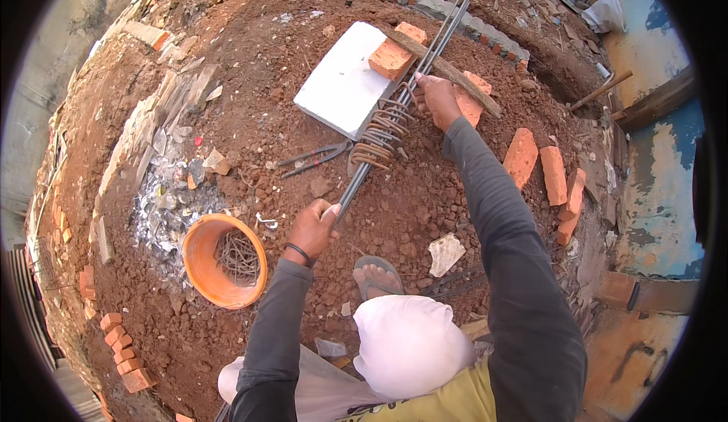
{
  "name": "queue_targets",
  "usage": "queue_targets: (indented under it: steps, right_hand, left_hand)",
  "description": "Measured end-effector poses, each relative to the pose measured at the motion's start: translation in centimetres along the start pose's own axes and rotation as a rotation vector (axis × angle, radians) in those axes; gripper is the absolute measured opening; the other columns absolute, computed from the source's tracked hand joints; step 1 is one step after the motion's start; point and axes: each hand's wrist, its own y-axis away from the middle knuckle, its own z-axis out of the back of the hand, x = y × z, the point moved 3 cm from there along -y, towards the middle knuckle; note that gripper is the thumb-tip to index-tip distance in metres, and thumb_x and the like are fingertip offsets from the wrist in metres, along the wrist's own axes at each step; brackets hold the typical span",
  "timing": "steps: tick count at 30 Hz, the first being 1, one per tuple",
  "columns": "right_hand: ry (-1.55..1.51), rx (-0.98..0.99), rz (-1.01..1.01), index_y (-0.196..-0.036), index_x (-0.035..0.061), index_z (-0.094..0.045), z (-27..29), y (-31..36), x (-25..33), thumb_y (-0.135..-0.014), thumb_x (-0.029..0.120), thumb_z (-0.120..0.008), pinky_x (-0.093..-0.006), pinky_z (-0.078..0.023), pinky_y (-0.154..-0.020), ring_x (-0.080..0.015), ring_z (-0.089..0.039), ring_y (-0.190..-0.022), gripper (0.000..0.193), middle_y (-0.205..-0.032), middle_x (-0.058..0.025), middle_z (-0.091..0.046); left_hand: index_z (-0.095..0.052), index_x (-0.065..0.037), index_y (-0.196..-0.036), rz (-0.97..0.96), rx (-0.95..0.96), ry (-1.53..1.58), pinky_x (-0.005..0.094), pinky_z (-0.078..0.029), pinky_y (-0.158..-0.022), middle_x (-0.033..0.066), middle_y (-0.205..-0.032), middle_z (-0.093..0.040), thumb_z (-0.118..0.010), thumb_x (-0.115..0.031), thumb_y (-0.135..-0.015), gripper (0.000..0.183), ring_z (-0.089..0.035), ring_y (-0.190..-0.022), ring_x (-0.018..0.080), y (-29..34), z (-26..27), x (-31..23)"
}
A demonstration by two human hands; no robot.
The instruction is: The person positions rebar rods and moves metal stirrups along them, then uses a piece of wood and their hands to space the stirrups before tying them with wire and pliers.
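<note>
My left hand (pixel 312 230) grips the near end of a bundle of long steel rods (pixel 425 69) that runs up and away over the red earth. Several rusty wire stirrup rings (pixel 379 134) hang bunched around the rods at mid-length. My right hand (pixel 438 100) is closed on the rods just beyond the rings. The rods rest across a wooden plank (pixel 444 69) laid on orange bricks (pixel 393 56). A white slab (pixel 341 81) lies under one brick.
Pincers (pixel 315 156) lie on the soil left of the rings. An orange bucket (pixel 199 259) holding binding wire stands at lower left. Loose bricks (pixel 552 175) lie at right, rubble and ash at left. My sandalled foot (pixel 376 274) stands below the rods.
</note>
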Motion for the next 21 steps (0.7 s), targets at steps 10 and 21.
queue_targets:
  steps: [10,21]
  right_hand:
    - [0.051,-0.010,0.012,-0.100,-0.0025,-0.059,1.6,0.6,-1.8,-0.098,0.028,-0.050,-0.0315,-0.055,-0.056,-0.0132,-0.052,-0.062,0.032,-0.073,-0.0049,-0.051]
    - [-0.045,-0.005,-0.124,-0.103,-0.0049,-0.054,1.6,0.6,0.4,-0.093,0.023,-0.050,-0.0406,-0.053,-0.062,-0.0258,-0.058,-0.069,0.030,-0.086,-0.0122,-0.051]
  left_hand:
    - [-0.057,-0.002,-0.086,-0.334,-0.307,-0.406,0.0370,-0.046,-0.054,0.0125,-0.070,-0.061,-0.060,-0.024,-0.093,0.023,-0.060,-0.058,0.0244,-0.1,-0.8,2.1]
    - [-0.051,-0.008,-0.105,-0.338,-0.332,-0.710,0.0491,-0.050,-0.071,0.0171,-0.098,-0.063,-0.059,-0.017,-0.089,0.020,-0.063,-0.082,0.0393,1.4,-1.9,0.9]
